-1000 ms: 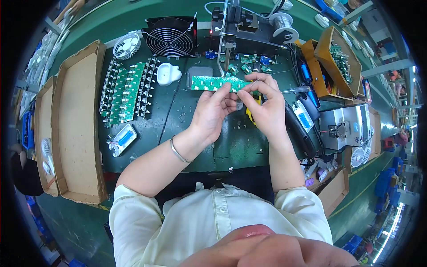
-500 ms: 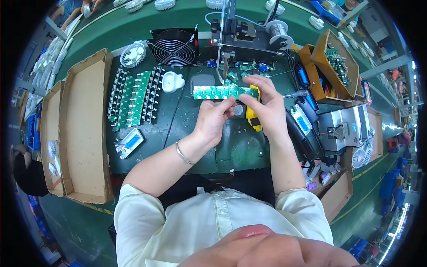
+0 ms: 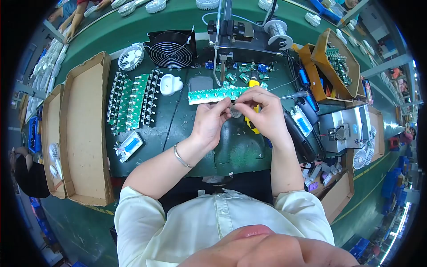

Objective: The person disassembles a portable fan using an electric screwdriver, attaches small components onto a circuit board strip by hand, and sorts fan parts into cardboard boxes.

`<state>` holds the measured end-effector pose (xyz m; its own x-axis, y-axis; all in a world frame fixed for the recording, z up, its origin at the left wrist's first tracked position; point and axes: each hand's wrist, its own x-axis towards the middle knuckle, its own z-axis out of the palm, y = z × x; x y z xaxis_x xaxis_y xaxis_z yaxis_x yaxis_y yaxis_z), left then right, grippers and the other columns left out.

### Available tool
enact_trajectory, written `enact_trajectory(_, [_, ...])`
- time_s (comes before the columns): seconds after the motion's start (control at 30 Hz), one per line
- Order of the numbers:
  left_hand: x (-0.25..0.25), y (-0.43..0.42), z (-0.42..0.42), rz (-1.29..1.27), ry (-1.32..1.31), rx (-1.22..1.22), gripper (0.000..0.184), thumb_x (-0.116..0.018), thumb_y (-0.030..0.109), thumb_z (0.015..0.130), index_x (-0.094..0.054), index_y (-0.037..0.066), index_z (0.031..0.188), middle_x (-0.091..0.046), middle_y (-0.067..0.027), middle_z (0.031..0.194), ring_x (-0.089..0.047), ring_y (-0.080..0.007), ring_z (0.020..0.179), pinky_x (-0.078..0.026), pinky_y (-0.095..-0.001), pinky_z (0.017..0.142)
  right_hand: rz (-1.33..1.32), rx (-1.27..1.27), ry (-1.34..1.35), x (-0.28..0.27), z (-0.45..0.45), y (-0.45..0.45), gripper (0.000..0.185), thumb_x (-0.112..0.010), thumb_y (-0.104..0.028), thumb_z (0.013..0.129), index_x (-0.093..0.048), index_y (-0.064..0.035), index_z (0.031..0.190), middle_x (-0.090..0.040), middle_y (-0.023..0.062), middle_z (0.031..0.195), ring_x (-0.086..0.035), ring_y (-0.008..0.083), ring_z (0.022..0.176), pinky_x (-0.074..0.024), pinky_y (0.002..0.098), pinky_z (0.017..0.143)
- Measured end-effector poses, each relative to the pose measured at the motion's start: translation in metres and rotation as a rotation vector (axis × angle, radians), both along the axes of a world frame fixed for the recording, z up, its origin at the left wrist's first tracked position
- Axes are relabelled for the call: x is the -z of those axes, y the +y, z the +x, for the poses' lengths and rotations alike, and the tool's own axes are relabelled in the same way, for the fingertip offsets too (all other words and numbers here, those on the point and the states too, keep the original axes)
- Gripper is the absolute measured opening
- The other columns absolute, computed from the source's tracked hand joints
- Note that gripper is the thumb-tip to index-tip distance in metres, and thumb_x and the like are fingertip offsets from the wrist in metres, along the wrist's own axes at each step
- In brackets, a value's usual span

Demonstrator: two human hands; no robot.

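A strip of green circuit boards is pinched by its lower edge in my left hand, level above the bench. My right hand is closed near the strip's right end, thumb and forefinger together close to my left thumb; what lies between them is hidden. Behind my right hand is a yellow-and-black tool, partly covered. A small round clear piece shows just under the fingertips. The metal tip of a bench-mounted soldering machine points down just above the strip.
Rows of circuit board strips lie left, beside a long cardboard tray. A black fan, a white cup-like part and a wire spool stand at the back. A box of boards and a metal fixture are right.
The strip has shifted slightly left and down. My right hand has moved from the strip's right end down and left, its fingers closing from spread to pinched, uncovering more of the yellow tool.
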<state>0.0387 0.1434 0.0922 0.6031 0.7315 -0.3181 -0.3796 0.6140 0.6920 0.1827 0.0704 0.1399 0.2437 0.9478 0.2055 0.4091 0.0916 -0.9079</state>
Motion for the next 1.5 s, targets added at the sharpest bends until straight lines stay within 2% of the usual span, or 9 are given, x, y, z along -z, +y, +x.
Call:
enact_trajectory(0.07, [0.002,-0.001,-0.001,-0.013,-0.008,-0.007,0.007,-0.065,0.011,0.089,-0.064,0.004,0.090,-0.063,-0.0027,0.082,-0.056,-0.0082,0.071,-0.046,-0.0232,0.066,0.058,0.107,-0.094,0.002,0.000,0.000,0.011,-0.073,-0.001,0.073,-0.069,0.0020,0.083,-0.065,0.0054,0.081,-0.058,0.0096,0.067,-0.0447,0.0208,0.059])
enact_trajectory(0.17, [-0.001,-0.005,0.001,0.023,0.038,-0.076,0.009,-0.067,0.012,0.087,-0.064,0.004,0.088,-0.063,-0.0023,0.081,-0.055,-0.0076,0.070,-0.045,-0.0234,0.066,-0.024,0.133,-0.106,0.003,0.001,0.000,0.010,-0.072,-0.002,0.074,-0.069,0.0020,0.083,-0.064,0.0050,0.080,-0.057,0.0092,0.067,-0.0441,0.0204,0.059])
enact_trajectory(0.3, [-0.003,-0.006,0.002,0.005,0.010,-0.105,0.009,-0.066,0.012,0.088,-0.064,0.003,0.087,-0.063,-0.0031,0.081,-0.055,-0.0081,0.069,-0.045,-0.0241,0.066,-0.046,0.165,-0.037,0.001,0.004,-0.001,0.009,-0.072,-0.002,0.075,-0.069,0.0015,0.084,-0.063,0.0054,0.085,-0.059,0.0099,0.075,-0.0456,0.0221,0.066])
enact_trajectory(0.37, [-0.002,-0.004,0.001,-0.005,0.002,-0.109,0.008,-0.065,0.012,0.087,-0.063,0.003,0.086,-0.063,-0.0034,0.080,-0.055,-0.0086,0.069,-0.045,-0.0244,0.066,0.110,0.280,-0.003,0.009,0.009,0.002,0.009,-0.073,-0.004,0.075,-0.069,0.0005,0.082,-0.063,0.0069,0.087,-0.061,0.0135,0.078,-0.0477,0.0248,0.069])
enact_trajectory(0.4, [-0.002,-0.004,0.000,-0.022,-0.007,-0.120,0.009,-0.065,0.011,0.087,-0.063,0.003,0.085,-0.062,-0.0037,0.080,-0.055,-0.0091,0.068,-0.045,-0.0247,0.066,0.086,0.313,0.096,0.010,0.010,0.002,0.009,-0.073,-0.006,0.076,-0.070,-0.0009,0.083,-0.061,0.0077,0.097,-0.060,0.0154,0.089,-0.0476,0.0272,0.075])
enact_trajectory(0.63, [0.001,-0.007,-0.002,-0.028,-0.076,-0.102,0.009,-0.059,0.010,0.084,-0.062,0.003,0.080,-0.061,-0.0046,0.074,-0.053,-0.0102,0.066,-0.042,-0.0255,0.063,0.048,0.320,0.173,0.019,-0.003,0.009,0.010,-0.073,-0.007,0.076,-0.068,-0.0010,0.083,-0.059,0.0084,0.103,-0.059,0.0167,0.098,-0.0465,0.0280,0.083])
enact_trajectory(0.9, [-0.002,-0.010,-0.004,0.028,-0.033,-0.127,0.011,-0.056,0.010,0.086,-0.060,0.004,0.078,-0.058,-0.0032,0.073,-0.052,-0.0111,0.066,-0.042,-0.0270,0.064,0.171,0.285,0.131,0.021,-0.011,0.015,0.007,-0.071,0.000,0.077,-0.066,0.0019,0.082,-0.064,0.0076,0.088,-0.061,0.0163,0.088,-0.0473,0.0277,0.080])
enact_trajectory(1.17, [-0.005,-0.006,-0.004,0.052,-0.024,-0.152,0.015,-0.056,0.010,0.085,-0.060,0.004,0.071,-0.058,-0.0036,0.071,-0.051,-0.0111,0.064,-0.041,-0.0274,0.063,0.231,0.261,0.134,0.021,-0.014,0.016,0.008,-0.070,0.001,0.077,-0.066,0.0020,0.083,-0.064,0.0083,0.088,-0.061,0.0160,0.087,-0.0475,0.0278,0.080])
enact_trajectory(1.5, [-0.009,-0.004,-0.004,0.071,-0.029,-0.181,0.012,-0.058,0.011,0.082,-0.061,0.002,0.074,-0.060,-0.0041,0.071,-0.051,-0.0099,0.064,-0.041,-0.0252,0.062,0.252,0.286,0.081,0.018,-0.017,0.018,0.008,-0.070,0.001,0.076,-0.065,0.0029,0.082,-0.064,0.0095,0.087,-0.061,0.0175,0.087,-0.0476,0.0281,0.079])
